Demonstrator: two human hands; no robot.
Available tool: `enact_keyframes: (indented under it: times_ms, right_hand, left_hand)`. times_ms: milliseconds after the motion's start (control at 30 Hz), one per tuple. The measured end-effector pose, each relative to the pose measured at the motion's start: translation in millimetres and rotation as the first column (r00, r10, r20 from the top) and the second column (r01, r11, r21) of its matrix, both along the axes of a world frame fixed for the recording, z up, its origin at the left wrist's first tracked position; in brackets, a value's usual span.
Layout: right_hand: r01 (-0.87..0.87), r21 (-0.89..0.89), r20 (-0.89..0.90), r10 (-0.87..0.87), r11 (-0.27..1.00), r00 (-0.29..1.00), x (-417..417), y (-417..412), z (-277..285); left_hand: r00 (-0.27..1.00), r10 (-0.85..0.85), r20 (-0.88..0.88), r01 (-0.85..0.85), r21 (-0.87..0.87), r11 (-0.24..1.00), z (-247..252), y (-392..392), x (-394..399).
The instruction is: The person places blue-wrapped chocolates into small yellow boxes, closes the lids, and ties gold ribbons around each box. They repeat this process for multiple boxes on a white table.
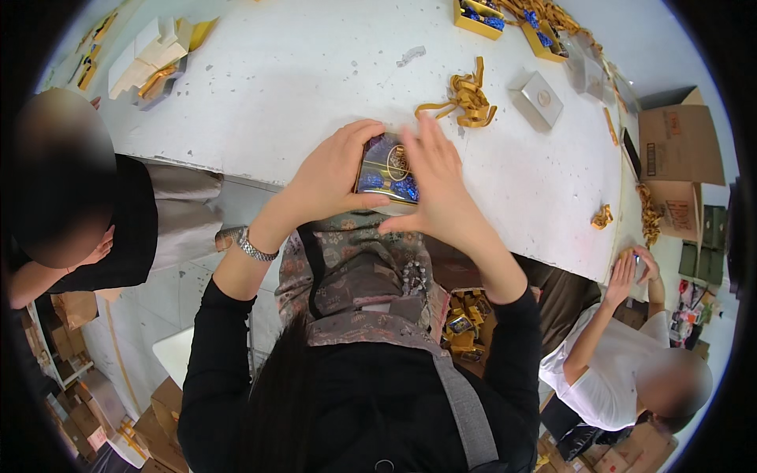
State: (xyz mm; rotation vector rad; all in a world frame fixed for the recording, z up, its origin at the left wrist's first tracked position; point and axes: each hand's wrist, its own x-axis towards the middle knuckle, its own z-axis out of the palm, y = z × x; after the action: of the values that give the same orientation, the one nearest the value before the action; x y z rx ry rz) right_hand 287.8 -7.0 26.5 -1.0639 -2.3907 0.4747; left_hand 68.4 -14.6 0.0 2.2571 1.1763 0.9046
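Observation:
At the front edge of the white table (284, 88), a small box with a clear top (387, 168) shows blue foil-wrapped pieces and gold printing. My left hand (331, 168) holds it by the left side, thumb along the near edge. Over its right side is my right hand (437, 177), fingers apart and partly blurred, hiding that edge. Whether the right palm presses on the box is unclear. Beyond the hands lies a loose heap of gold ribbon (469, 100). A silver-grey box with a round seal (539, 99) sits to its right.
Open gold boxes (482, 20) and more ribbon are at the far right. White cartons (154, 53) lie far left. Below the table, a carton holds several gold packs (467, 322). One person (136, 224) is at left; another in white (615, 355) works at right.

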Motion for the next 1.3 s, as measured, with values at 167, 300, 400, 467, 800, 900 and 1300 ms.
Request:
enact_keyframes:
  times_ms: [167, 300, 400, 467, 800, 900, 1300]
  right_hand:
    - [0.012, -0.412, -0.336, -0.164, 0.911, 0.927, 7, -44, -25]
    - [0.088, -0.483, -0.431, -0.324, 0.871, 0.842, -15, -55, -26]
    - [0.152, -0.480, -0.404, -0.371, 0.864, 0.836, -24, -57, -16]
    - [0.173, -0.454, -0.394, -0.371, 0.874, 0.841, -27, -59, -15]
    - [0.132, -0.405, -0.500, -0.340, 0.905, 0.796, -28, -61, -26]
    - [0.136, -0.496, -0.494, -0.408, 0.857, 0.768, -28, -62, -23]
    - [0.340, 0.116, 0.101, -0.352, 0.933, 0.930, -11, -57, -33]
  left_hand:
    - [0.997, 0.023, -0.079, -0.023, 0.000, 1.000, 0, -4, 5]
    - [0.993, 0.063, -0.097, -0.060, 0.037, 0.998, 1, -7, 8]
    - [0.993, 0.082, -0.079, -0.079, 0.042, 0.996, 0, -7, 8]
    - [0.995, 0.087, -0.046, -0.085, 0.035, 0.996, -2, -8, 7]
    - [0.996, 0.083, -0.012, -0.083, 0.039, 0.996, -3, -8, 5]
    - [0.995, 0.094, -0.035, -0.093, 0.041, 0.995, -1, -8, 6]
    - [0.994, -0.012, -0.106, 0.012, -0.003, 1.000, 2, -7, -2]
